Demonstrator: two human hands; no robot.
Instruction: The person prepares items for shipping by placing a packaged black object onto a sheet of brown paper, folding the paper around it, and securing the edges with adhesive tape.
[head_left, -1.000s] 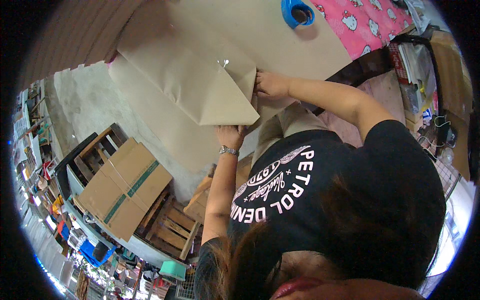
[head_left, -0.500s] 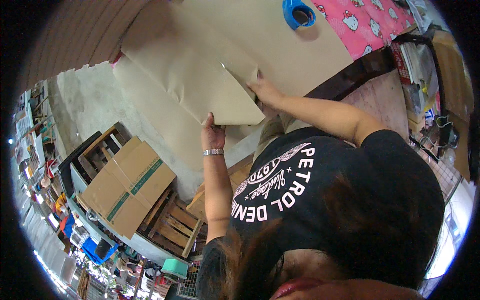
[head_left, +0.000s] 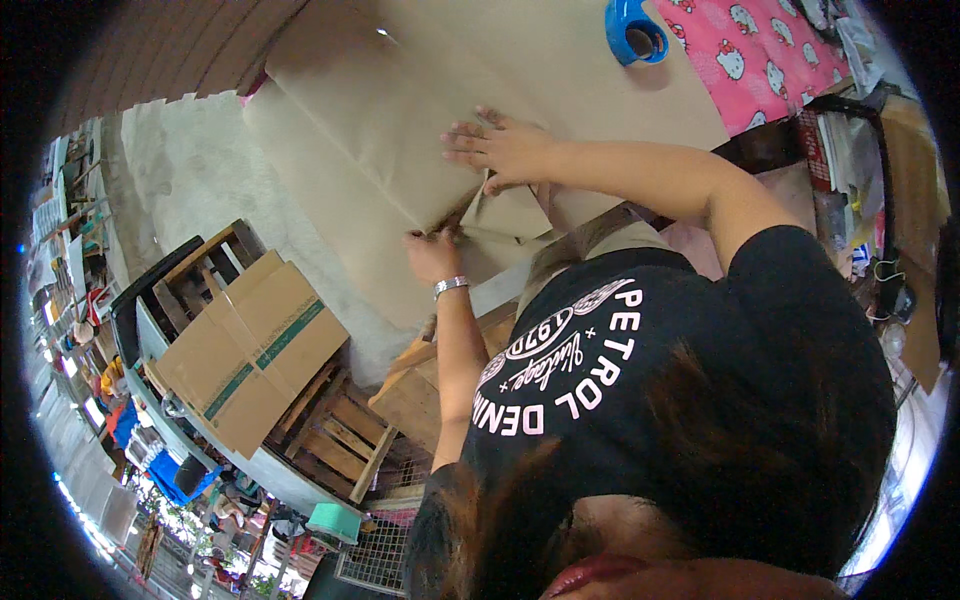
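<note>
Right hand (head_left: 505,152) now farther left, spread on one brown paper (head_left: 385,140); left hand (head_left: 435,255) gripping its edge

The right hand (head_left: 510,153) lies palm down with its fingers spread on the brown paper (head_left: 350,120). Nearer the body, the left hand (head_left: 434,258), with a metal watch (head_left: 450,287) on its wrist, bends its fingers at a folded edge of the paper; whether they pinch it is unclear. Beyond the right hand and to its right stands a blue tape dispenser (head_left: 628,32), then a pink patterned sheet (head_left: 755,65). Left of the left hand, a cardboard box (head_left: 245,350) rests near a wooden pallet (head_left: 335,445).
</note>
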